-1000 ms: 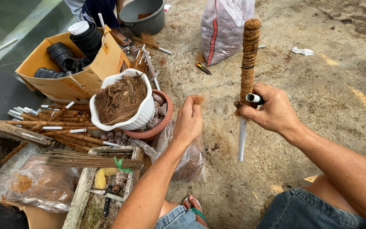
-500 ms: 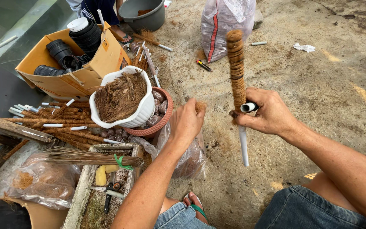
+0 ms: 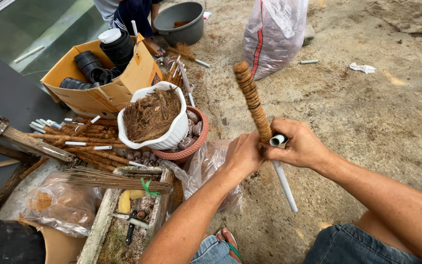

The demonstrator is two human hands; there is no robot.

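Note:
My right hand (image 3: 298, 145) grips a white pipe wrapped in brown coir rope (image 3: 251, 99); the wrapped part points up and to the left, the bare white end (image 3: 285, 186) points down. A short white tube piece (image 3: 278, 140) sits under my right thumb. My left hand (image 3: 244, 154) is closed around the base of the wrapped part, touching my right hand. A white pot of brown coir fibre (image 3: 153, 116) stands to the left of my hands, on a terracotta pot (image 3: 194, 142).
Finished rope-wrapped sticks (image 3: 81, 142) lie at left. A cardboard box (image 3: 103, 78) holds black plastic pots. A trough (image 3: 128, 220) holds scissors. A clear bag (image 3: 211, 168) sits under my left arm. A grey basin (image 3: 181, 19), a filled plastic sack (image 3: 275, 34) and another person's legs (image 3: 128, 12) are at the back.
The wrapped pipe has tilted from upright to leaning left. My left hand has moved right from beside the pot and closed onto the pipe next to my right hand.

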